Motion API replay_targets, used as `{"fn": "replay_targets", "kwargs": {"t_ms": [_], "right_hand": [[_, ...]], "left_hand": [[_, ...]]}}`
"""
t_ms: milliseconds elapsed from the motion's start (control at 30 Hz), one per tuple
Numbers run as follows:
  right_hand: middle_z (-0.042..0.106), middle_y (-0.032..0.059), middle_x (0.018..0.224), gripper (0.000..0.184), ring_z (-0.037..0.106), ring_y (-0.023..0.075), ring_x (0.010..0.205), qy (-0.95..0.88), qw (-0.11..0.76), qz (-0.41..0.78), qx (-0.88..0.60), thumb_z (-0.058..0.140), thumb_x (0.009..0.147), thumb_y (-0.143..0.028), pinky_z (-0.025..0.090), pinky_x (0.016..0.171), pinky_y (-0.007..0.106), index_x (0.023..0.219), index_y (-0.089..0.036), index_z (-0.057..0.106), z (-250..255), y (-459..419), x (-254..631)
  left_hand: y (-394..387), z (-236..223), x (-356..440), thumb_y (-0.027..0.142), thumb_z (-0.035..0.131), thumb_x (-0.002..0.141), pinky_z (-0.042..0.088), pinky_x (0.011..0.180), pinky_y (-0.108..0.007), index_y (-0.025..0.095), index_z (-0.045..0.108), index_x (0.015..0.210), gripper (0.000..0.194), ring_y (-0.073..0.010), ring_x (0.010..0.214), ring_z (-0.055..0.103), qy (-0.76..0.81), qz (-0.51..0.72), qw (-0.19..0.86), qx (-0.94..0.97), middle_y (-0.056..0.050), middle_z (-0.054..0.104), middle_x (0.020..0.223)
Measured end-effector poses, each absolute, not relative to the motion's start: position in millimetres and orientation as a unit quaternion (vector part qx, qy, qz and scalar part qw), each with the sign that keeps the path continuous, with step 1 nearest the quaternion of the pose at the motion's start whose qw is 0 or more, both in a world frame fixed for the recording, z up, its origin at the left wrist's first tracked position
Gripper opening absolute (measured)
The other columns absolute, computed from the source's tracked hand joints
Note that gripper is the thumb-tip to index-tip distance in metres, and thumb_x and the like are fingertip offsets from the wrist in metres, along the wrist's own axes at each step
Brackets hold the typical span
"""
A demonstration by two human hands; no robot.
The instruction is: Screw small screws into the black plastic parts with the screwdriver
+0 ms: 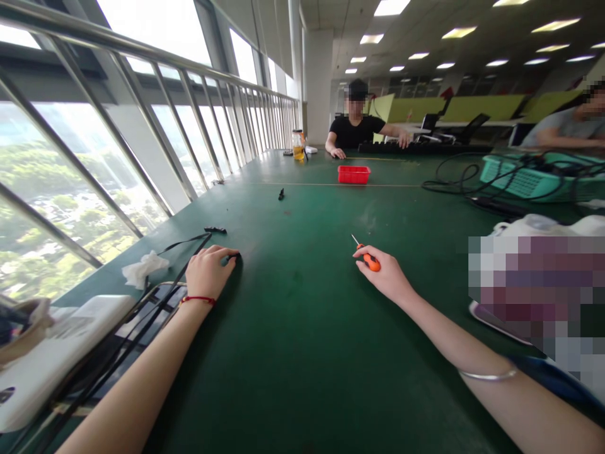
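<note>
My right hand (pixel 385 274) is closed around the orange and black handle of a screwdriver (pixel 372 261). Its thin metal shaft points away and a little to the left, above the green table. On the left, my left hand (pixel 208 271) rests low at the table, its fingers closed on a small grey-teal and black object (pixel 230 258). Most of that object is hidden by the fingers, so its kind does not show. Just beyond the left hand lies a black strap or cable end (pixel 215 230).
A red tray (pixel 353 175) stands toward the far end of the green table (pixel 293 353). A small black piece (pixel 281 194) lies nearer. Left are crumpled tissue (pixel 145 268), cables and a white power strip (pixel 61 353); right, a teal basket (pixel 513 180). A person (pixel 357 129) sits opposite.
</note>
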State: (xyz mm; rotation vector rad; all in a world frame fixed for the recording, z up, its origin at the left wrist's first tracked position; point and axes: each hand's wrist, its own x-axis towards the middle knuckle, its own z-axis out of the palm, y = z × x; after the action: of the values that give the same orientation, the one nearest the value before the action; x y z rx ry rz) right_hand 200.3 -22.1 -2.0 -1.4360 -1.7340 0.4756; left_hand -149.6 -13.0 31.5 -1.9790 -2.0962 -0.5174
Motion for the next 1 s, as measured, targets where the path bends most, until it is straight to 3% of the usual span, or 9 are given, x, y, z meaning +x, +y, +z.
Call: {"fn": "replay_targets", "kwargs": {"t_ms": [333,533,833,1000], "right_hand": [[0.065,0.0028,0.094,0.014,0.06,0.019,0.082,-0.691,0.408,0.186,-0.567,0.053,0.072,-0.024,0.043,0.076,0.032,0.083,-0.022,0.061,0,-23,200],[0.065,0.0026,0.092,0.013,0.06,0.0188,0.08,-0.693,0.41,0.181,-0.565,0.053,0.072,-0.024,0.044,0.075,0.033,0.082,-0.022,0.061,-1,-22,200],[0.063,0.0027,0.093,0.014,0.058,0.0177,0.078,-0.742,0.381,0.169,-0.525,0.054,0.076,-0.028,0.044,0.074,0.033,0.087,-0.023,0.061,4,-32,193],[0.062,0.0032,0.092,0.015,0.059,0.0182,0.08,-0.781,0.356,0.155,-0.489,0.054,0.078,-0.03,0.044,0.077,0.033,0.09,-0.023,0.06,3,-34,190]], "left_hand": [[-11,29,-152,0.032,0.046,0.08,0.043,0.063,-0.026,0.025,0.07,0.096,0.03,-0.0195,0.082,0.062,-0.708,-0.205,0.077,-0.671,-0.001,0.066,0.099],[-7,25,-155,0.031,0.048,0.079,0.047,0.069,-0.029,0.021,0.066,0.105,0.033,-0.0208,0.084,0.062,-0.689,-0.253,0.054,-0.677,-0.004,0.067,0.096],[-11,14,-86,0.028,0.058,0.074,0.053,0.081,-0.032,0.016,0.062,0.105,0.034,-0.0166,0.081,0.065,-0.523,-0.339,-0.197,-0.757,-0.004,0.07,0.088],[-7,9,-11,0.014,0.058,0.072,0.052,0.079,-0.028,0.018,0.063,0.103,0.031,-0.0144,0.08,0.065,-0.429,-0.31,-0.246,-0.812,-0.002,0.069,0.087]]}}
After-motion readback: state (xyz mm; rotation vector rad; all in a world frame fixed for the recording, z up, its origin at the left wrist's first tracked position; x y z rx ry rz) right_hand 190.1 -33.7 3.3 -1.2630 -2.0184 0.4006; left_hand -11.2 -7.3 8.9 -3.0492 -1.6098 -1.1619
